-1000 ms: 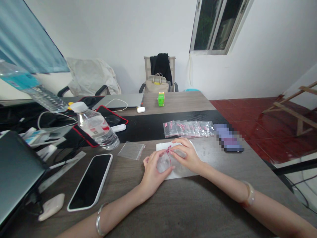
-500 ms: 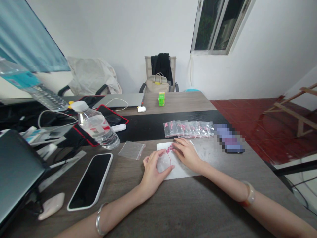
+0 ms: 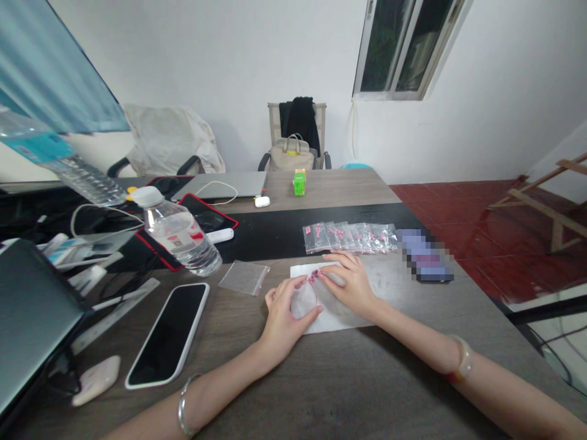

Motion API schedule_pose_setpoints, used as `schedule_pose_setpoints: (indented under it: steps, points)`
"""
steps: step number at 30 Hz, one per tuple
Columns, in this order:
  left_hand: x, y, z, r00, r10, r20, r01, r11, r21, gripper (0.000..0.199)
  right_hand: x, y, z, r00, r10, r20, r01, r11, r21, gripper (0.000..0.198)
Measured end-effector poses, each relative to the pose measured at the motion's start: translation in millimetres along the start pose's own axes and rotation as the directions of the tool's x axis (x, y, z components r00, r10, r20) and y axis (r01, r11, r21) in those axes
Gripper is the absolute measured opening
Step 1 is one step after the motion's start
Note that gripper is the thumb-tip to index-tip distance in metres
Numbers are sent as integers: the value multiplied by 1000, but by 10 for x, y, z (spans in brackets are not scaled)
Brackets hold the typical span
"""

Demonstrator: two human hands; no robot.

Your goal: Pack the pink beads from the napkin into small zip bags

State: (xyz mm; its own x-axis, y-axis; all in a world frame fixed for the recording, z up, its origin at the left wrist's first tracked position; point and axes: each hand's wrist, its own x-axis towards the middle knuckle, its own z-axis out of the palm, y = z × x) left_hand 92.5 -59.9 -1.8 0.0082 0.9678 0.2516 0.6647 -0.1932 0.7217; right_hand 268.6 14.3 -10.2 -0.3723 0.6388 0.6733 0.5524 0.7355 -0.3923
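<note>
A thin red cord with a short run of pink and purple beads curves in a loop over a white paper sheet. My left hand holds the loop from the left, its fingertips at the beads and its thumb by the cord's lower side. From the right, my right hand closes its fingertips on the bead end of the loop; the exact pinch is too small to make out. Just beyond the sheet lies a row of small clear bags with pink beads inside.
An empty zip bag and a white-edged phone lie to the left, near a water bottle and a laptop. A blurred phone sits at the right; a small green box stands farther back.
My right hand's fingers have shifted slightly and bent more at the beads. My left hand and the cord loop stay almost in place.
</note>
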Motion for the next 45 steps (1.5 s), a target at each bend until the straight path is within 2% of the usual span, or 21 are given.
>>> schedule_pose_setpoints:
  steps: [3, 7, 10, 14, 17, 20, 25, 30, 34, 37, 42, 45]
  points:
    - [-3, -20, 10, 1000, 8, -1, -8, 1000, 6, 48, 23, -80, -39, 992, -102, -74, 111, 984, 142, 8]
    - [-5, -26, 16, 1000, 24, -4, -24, 1000, 3, 47, 24, -140, -64, 980, -199, -21, 199, 956, 216, 12]
    - [-3, -13, 12, 1000, 13, -6, -13, 1000, -2, 48, 11, -101, -41, 990, -132, 52, 120, 973, 197, 18]
    - [2, 8, 5, 1000, -11, -6, 11, 1000, -9, 48, -29, 20, 27, 978, 20, 208, -32, 998, 53, 34]
    - [6, 22, -3, 1000, -22, -3, 22, 1000, -15, 47, -61, 75, 54, 945, 57, 322, -45, 998, -42, 38]
    - [9, 34, -11, 1000, -29, 5, 29, 999, -30, 48, -63, 73, 37, 928, 67, 366, -40, 996, -83, 32]
    - [10, 47, -19, 1000, -29, 1, 29, 999, -31, 47, -24, 73, 7, 955, 92, 282, -71, 994, -83, 15]
    - [9, 49, -18, 1000, -27, -8, 27, 999, -31, 47, -12, 125, 28, 968, 81, 238, -71, 996, -49, 10]
    - [7, 42, -14, 1000, -18, -10, 18, 999, -31, 47, 8, 75, 7, 998, 37, 60, -41, 998, 53, 9]
    - [6, 31, -10, 1000, -15, -7, 15, 1000, -26, 49, 29, -34, -46, 999, -15, -52, 22, 989, 143, 9]
    - [-1, 16, -5, 1000, 0, -3, 0, 1000, -22, 47, 44, -178, -109, 983, -177, -45, 182, 954, 240, 9]
    - [-2, 22, -12, 1000, -3, -3, 3, 1000, -24, 46, 39, -185, -114, 978, -207, 7, 199, 947, 251, 11]
